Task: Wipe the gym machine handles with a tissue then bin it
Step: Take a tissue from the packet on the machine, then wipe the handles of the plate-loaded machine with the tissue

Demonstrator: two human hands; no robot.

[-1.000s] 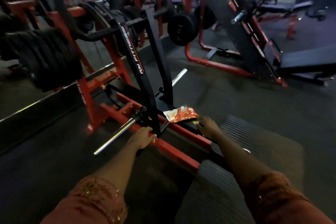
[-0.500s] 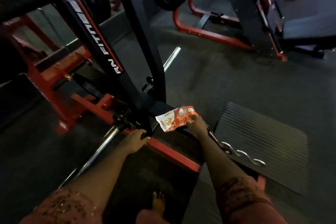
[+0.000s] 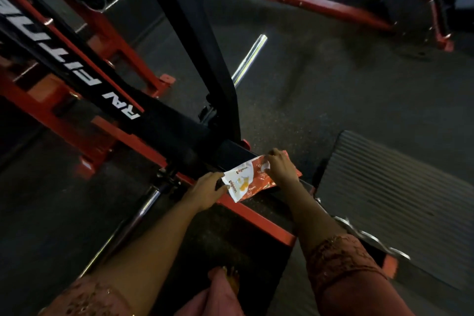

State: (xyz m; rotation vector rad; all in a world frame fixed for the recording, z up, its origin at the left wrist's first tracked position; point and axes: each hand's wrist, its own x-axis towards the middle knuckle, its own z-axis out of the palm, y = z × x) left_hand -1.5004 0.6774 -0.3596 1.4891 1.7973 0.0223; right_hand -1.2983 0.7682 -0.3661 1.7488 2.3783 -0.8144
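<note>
Support has shifted: the left hand (image 3: 205, 191), half a second ago resting on the machine frame (image 3: 259, 218), now pinches the white end of the tissue packet (image 3: 243, 183), which lies on that frame. The right hand (image 3: 280, 170) curls over the packet's top, fingertips apparently nipping the flap. No tissue is out yet, so wiping has not begun.

Glossy film, painted steel, chrome and rubber.

The wipes packet (image 3: 252, 179) is shiny, crinkled plastic film. The machine frame (image 3: 256, 218) is red-painted metal with a smooth, faintly glossy coat; its black upright (image 3: 192, 33) looks matt. The chrome bar (image 3: 250, 59) is polished and mirror-bright. The floor (image 3: 333, 97) is dull, speckled, grainy rubber; the ribbed mat (image 3: 397, 182) is matt and grooved. The sleeve (image 3: 341, 254) is embroidered cloth.
</note>
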